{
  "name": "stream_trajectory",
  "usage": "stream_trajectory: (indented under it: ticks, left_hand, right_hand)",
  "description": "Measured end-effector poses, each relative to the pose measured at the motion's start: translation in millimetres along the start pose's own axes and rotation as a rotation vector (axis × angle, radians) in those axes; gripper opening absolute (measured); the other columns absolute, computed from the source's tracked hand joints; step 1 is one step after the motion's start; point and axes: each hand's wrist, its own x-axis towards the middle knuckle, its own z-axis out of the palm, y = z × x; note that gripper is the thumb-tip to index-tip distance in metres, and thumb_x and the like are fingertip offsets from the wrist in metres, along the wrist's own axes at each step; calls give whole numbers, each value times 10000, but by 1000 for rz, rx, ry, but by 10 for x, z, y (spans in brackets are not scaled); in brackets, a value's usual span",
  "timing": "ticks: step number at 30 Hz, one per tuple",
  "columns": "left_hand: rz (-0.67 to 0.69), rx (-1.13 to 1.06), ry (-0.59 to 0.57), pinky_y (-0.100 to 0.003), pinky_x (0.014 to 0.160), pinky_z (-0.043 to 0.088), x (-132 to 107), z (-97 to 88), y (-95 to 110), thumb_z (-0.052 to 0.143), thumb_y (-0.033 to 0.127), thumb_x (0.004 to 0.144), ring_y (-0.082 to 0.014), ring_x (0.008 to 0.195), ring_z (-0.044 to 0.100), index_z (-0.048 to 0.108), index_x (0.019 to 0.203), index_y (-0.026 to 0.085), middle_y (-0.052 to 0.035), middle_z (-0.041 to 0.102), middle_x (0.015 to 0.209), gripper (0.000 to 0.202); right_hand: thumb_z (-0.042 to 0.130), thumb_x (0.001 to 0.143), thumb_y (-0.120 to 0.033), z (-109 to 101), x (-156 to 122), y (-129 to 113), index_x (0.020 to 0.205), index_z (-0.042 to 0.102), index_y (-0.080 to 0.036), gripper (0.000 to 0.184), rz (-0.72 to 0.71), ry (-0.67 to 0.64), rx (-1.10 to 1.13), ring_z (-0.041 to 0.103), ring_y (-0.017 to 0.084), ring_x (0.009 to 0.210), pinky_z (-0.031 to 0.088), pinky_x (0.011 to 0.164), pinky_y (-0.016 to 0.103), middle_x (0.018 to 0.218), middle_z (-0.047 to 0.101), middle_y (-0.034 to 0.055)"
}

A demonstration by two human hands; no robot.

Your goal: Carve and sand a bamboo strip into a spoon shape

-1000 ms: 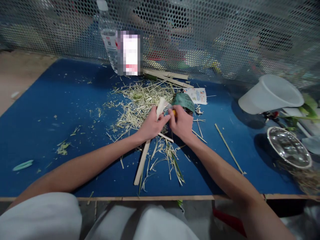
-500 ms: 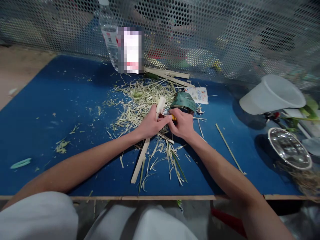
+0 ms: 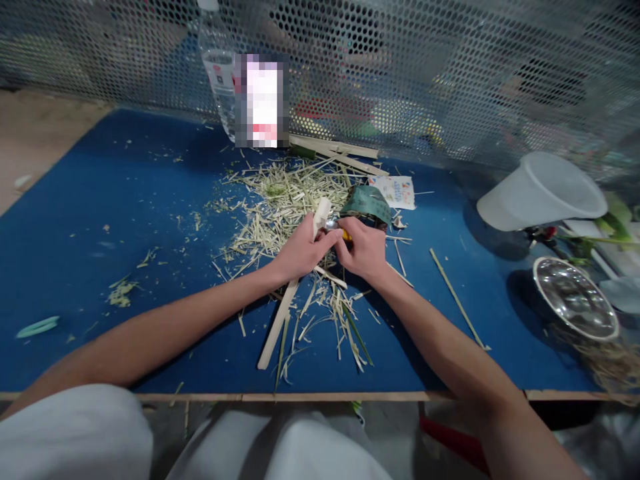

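Observation:
My left hand (image 3: 303,252) is closed around a pale bamboo strip (image 3: 277,327). Its upper end sticks out above the fist, while the long lower part slants down toward the front edge of the table. In the closed fingers of my right hand (image 3: 363,248) is a knife (image 3: 347,235) with a yellow handle. The short metal blade lies against or very close to the strip, by my left thumb; exact contact is hard to see. Both hands nearly meet over a heap of thin bamboo shavings (image 3: 280,193). Just beyond my right hand sits a roll of green tape (image 3: 367,202).
A water bottle (image 3: 217,73) and a blurred-out phone (image 3: 263,100) stand against the perforated metal screen (image 3: 420,73). Bamboo strips (image 3: 345,155) and a white packet (image 3: 397,191) lie behind the heap. At right are a plastic cup (image 3: 535,193) and a metal bowl (image 3: 575,297).
Both hands keep their grips and stay almost in place. The bamboo strip's lower end has shifted slightly left, and the view has moved a little.

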Motion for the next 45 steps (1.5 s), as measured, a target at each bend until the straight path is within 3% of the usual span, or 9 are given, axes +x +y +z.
stream_trajectory:
  ticks: [5, 10, 15, 20, 23, 26, 32, 39, 45]
  left_hand:
    - [-16, 7, -43, -310, 498, 256, -77, 25, 67, 652, 399, 879, -103, 516, 338, 404, 786, 236, 50, 373, 617, 311]
    - [-30, -124, 7, -286, 489, 283, -12, -7, 21, 638, 371, 878, -99, 521, 364, 438, 823, 229, 50, 392, 603, 251]
    - [-55, -201, -22, -262, 467, 281, 16, -16, 18, 652, 343, 853, -83, 492, 375, 443, 864, 227, 73, 419, 581, 239]
    - [-50, -376, -57, -244, 431, 240, 67, -84, 79, 518, 384, 927, -51, 396, 311, 384, 809, 239, 109, 337, 544, 230]
    - [-103, -456, -7, -231, 415, 224, 126, -130, 57, 448, 345, 945, -44, 363, 314, 412, 818, 232, 110, 321, 542, 174]
    - [-132, -480, 26, -225, 405, 220, 157, -148, 16, 441, 312, 945, -41, 355, 321, 433, 836, 225, 105, 340, 545, 140]
    - [-109, -490, 21, -212, 400, 221, 138, -152, -32, 409, 331, 969, -40, 357, 331, 438, 848, 216, 102, 354, 549, 170]
    - [-98, -489, 9, -197, 404, 262, 147, -153, -90, 447, 402, 963, -43, 364, 340, 437, 856, 221, 111, 362, 556, 211]
    - [-103, -505, 7, -191, 402, 262, 145, -153, -91, 423, 385, 979, -42, 360, 333, 437, 851, 219, 111, 352, 548, 210]
  right_hand:
    - [424, 1009, -458, -8, 27, 24, 945, 614, -239, 296, 144, 116, 5, 680, 180, 759, 425, 635, 297, 843, 721, 39]
    - [421, 1013, -451, -21, 1, 20, 991, 598, -226, 287, 70, 118, 56, 672, 178, 776, 441, 659, 302, 892, 712, 52]
    - [442, 1000, -446, 2, -4, 0, 1018, 603, -218, 280, 14, 56, 47, 648, 192, 794, 457, 665, 314, 919, 684, 67]
    - [491, 981, -427, -55, 32, -62, 1194, 590, -213, 317, -39, 34, -51, 627, 264, 1020, 493, 810, 394, 1111, 675, 126]
    - [469, 986, -358, -150, 243, 15, 1140, 629, -239, 252, -90, 56, -87, 592, 281, 1089, 471, 920, 451, 1145, 672, 122]
    - [367, 1003, -304, -167, 670, 262, 1052, 671, -230, 317, -35, 24, -148, 594, 275, 1066, 467, 931, 439, 1065, 688, 117]
    - [409, 942, -271, 118, 1495, 788, 1168, 704, -171, 384, 129, -380, -431, 625, 332, 1054, 486, 822, 426, 1196, 697, 190]
    - [517, 902, -222, 311, 1754, 811, 1099, 724, -146, 296, 149, -435, -509, 611, 332, 1110, 481, 860, 420, 1239, 672, 209]
    - [436, 947, -254, 137, 1864, 817, 1172, 682, -125, 358, 110, -378, -501, 558, 339, 1197, 462, 891, 417, 1310, 623, 221]
